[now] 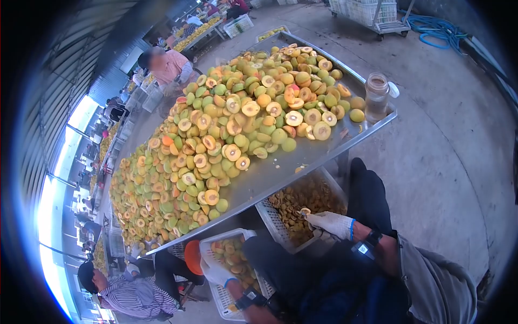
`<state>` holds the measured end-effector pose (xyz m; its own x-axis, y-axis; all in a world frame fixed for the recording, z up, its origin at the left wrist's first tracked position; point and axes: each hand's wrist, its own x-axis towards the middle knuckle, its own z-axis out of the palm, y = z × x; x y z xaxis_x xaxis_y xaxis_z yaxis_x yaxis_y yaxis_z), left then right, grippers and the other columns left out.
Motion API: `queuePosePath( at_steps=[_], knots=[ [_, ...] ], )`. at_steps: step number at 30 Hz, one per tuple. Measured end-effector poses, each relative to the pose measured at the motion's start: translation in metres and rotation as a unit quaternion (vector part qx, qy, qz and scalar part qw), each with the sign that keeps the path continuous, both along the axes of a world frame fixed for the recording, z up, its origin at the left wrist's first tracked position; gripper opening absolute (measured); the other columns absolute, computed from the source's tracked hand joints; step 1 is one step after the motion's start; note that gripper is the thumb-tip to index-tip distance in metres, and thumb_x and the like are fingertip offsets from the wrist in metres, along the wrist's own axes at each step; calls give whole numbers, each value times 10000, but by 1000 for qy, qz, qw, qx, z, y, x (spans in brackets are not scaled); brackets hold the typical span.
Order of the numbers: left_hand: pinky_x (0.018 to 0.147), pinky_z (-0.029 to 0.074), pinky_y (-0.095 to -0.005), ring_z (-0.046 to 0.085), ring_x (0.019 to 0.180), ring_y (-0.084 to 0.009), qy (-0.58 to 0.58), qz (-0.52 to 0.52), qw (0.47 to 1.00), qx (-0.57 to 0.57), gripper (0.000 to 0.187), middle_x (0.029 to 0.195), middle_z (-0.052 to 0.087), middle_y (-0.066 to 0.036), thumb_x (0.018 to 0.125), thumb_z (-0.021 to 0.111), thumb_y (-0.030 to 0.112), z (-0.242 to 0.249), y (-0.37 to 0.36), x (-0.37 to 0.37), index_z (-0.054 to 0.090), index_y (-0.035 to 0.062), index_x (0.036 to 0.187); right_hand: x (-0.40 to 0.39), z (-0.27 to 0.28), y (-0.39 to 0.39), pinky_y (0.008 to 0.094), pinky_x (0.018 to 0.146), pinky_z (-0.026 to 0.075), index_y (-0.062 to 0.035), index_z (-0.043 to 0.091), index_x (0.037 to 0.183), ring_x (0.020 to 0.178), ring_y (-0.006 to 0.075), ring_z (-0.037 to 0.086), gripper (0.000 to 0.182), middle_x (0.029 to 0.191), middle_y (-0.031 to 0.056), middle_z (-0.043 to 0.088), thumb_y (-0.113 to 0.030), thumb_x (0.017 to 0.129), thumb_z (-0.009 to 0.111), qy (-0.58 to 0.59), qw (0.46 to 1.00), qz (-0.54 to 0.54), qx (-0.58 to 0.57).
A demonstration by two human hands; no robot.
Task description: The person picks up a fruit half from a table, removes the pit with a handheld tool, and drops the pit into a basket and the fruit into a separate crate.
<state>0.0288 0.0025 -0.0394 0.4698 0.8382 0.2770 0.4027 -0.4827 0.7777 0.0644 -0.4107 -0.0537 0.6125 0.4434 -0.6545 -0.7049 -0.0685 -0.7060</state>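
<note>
My right hand (333, 223), in a white knit glove with a blue cuff, is closed over a white crate (276, 220) of brown pits and scraps. At its fingertips is a small round yellowish piece (305, 211), too small to name surely. My left hand (217, 271), also gloved, is at the near-left side of another white basket (207, 249) holding cut fruit halves (237, 256); its fingers are blurred and hard to read. Above both stands a metal table (259, 186) heaped with green and yellow fruit (216, 135), many halved with pits showing.
A clear jar (376, 97) stands at the table's right corner. An orange-red bowl (193, 257) sits beside the left basket. Co-workers sit at the lower left (137, 291) and across the table (171, 66). A cart with crates (372, 13) and a blue hose (434, 29) are behind.
</note>
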Motion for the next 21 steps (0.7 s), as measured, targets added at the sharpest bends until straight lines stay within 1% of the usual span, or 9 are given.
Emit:
queuePosePath(
  at_steps=[1, 3, 5, 6, 8, 12, 15, 19, 21],
  knots=[
    [848, 551, -383, 689, 928, -262, -1, 2, 1000, 1, 299, 1080, 703, -161, 998, 598, 198, -6, 5, -6, 678, -61, 1124, 1, 8, 1, 300, 483, 443, -55, 651, 999, 549, 130, 559, 658, 663, 6, 556, -700, 987, 518, -43, 999, 2, -17],
    [891, 535, -388, 684, 992, -267, 84, 73, 970, 216, 337, 1108, 716, -178, 999, 599, 190, -15, 10, -20, 681, -69, 1199, -2, 2, 6, 358, 518, 494, -42, 656, 1067, 574, 203, 627, 618, 683, 58, 614, -643, 1010, 522, -77, 997, 4, -30],
    [928, 527, -389, 681, 1022, -272, 69, 1, 991, 116, 338, 1130, 717, -181, 1001, 596, 184, 8, -25, -17, 684, -73, 1203, -2, -18, 11, 495, 666, 542, -52, 635, 1107, 734, 400, 702, 496, 807, 198, 701, -531, 1023, 540, -352, 891, 35, -283],
    [964, 519, -390, 678, 1052, -277, 52, -70, 996, 16, 339, 1153, 717, -184, 1002, 593, 177, 17, -46, -11, 687, -76, 1207, 0, -16, 11, 495, 666, 542, -52, 635, 1107, 734, 400, 702, 496, 807, 198, 701, -531, 1023, 540, -353, 891, 39, -282],
    [984, 524, -382, 692, 1047, -302, -25, -175, 983, 59, 234, 1131, 724, -185, 954, 645, 100, 13, -95, 7, 704, -71, 1102, -2, -3, 10, 566, 778, 519, -45, 616, 1074, 885, 488, 678, 444, 911, 272, 704, -482, 1024, 553, -365, 874, 57, -317],
    [968, 531, -379, 695, 1057, -258, 17, -394, 919, 12, 372, 1139, 733, -171, 916, 734, 166, 40, -213, 27, 692, -41, 1222, -3, -1, 11, 551, 751, 532, -56, 602, 1023, 856, 454, 697, 431, 872, 234, 711, -486, 1007, 587, -379, 858, 66, -341],
    [913, 553, -361, 707, 1001, -225, 151, -392, 900, -118, 483, 1091, 734, -169, 893, 787, 241, 37, -258, 36, 663, -36, 1268, -7, -5, 9, 530, 733, 526, -78, 580, 991, 852, 443, 682, 346, 853, 203, 690, -417, 984, 648, -396, 849, 42, -348],
    [923, 556, -360, 715, 1044, -250, 123, -438, 878, -152, 477, 1137, 738, -177, 897, 788, 234, 2, -262, 39, 673, -36, 1273, -5, -11, 3, 547, 755, 542, -67, 607, 1038, 863, 444, 703, 394, 875, 217, 716, -459, 1009, 578, -384, 851, 52, -354],
    [930, 557, -375, 713, 1080, -267, 41, -481, 872, -81, 457, 1187, 732, -191, 901, 784, 236, -6, -266, 36, 683, -23, 1263, -4, -13, 2, 544, 762, 544, -65, 608, 1049, 875, 444, 704, 397, 881, 221, 717, -459, 1011, 574, -363, 861, 65, -351]
  ],
)
